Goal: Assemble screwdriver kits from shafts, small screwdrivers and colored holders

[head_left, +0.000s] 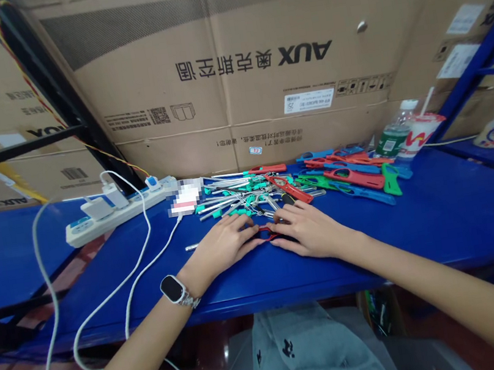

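Between my hands, low on the blue table (pixel 405 248), lies a red long-nosed lighter (pixel 266 236); most of it is hidden by fingers. My left hand (pixel 227 240) pinches its left part, and a metal rod (pixel 191 247) shows beyond that hand. The right end is gripped by the fingers of my right hand (pixel 304 229). Just past my fingertips spreads a pile of thin metal rods with teal-green parts (pixel 230 200). A red lighter casing (pixel 291 189) rests on the pile's right side.
Red, blue and green lighter casings (pixel 352 176) are heaped to the right. Behind them stand a green-labelled bottle (pixel 395 135) and a cup with straw (pixel 418 134). Leftward are a phone (pixel 186 197), a power strip (pixel 121 211) and white cables (pixel 145 249). Cardboard boxes (pixel 234 100) wall the back.
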Available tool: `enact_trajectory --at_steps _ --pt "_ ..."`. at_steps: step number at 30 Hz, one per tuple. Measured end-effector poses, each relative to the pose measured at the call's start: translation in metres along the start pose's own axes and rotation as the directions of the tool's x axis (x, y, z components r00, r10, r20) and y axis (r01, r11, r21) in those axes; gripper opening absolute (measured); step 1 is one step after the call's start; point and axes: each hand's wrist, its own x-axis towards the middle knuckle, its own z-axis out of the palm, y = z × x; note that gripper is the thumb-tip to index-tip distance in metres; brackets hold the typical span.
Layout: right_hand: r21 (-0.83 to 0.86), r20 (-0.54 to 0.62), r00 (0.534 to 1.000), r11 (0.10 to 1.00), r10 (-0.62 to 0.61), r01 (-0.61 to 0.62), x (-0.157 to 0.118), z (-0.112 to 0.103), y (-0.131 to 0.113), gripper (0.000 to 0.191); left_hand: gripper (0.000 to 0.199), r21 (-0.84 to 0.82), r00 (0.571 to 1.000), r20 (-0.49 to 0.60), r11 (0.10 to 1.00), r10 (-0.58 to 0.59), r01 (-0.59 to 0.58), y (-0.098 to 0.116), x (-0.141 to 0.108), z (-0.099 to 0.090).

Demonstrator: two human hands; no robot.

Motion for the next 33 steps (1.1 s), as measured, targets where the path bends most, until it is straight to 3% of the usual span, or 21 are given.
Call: enact_trajectory --at_steps 7,21,27,33 --pt "-0.020 0.004 1.000 1.000 0.012 -0.012 -0.002 0.001 -0.001 0.042 0.040 0.048 0.999 0.020 0.998 0.029 -0.030 0.000 0.001 0.002" --pt "-0.054 0.011 0.996 0.995 -0.089 0.089 0.005 -0.001 0.002 0.040 0.043 0.098 0.999 -0.010 0.994 0.049 -0.048 0.001 -0.001 0.004" --pt "0.177 0.035 0.999 0.984 0.017 -0.023 0.006 -0.005 0.003 0.034 0.041 0.063 0.999 -0.001 0.997 0.044 -0.044 -0.001 -0.002 0.004" --pt "0.435 -0.013 0.989 0.891 0.147 -0.127 -0.002 -0.001 0.010 0.032 0.040 0.159 0.999 0.014 0.986 0.051 -0.052 -0.001 -0.002 0.006"
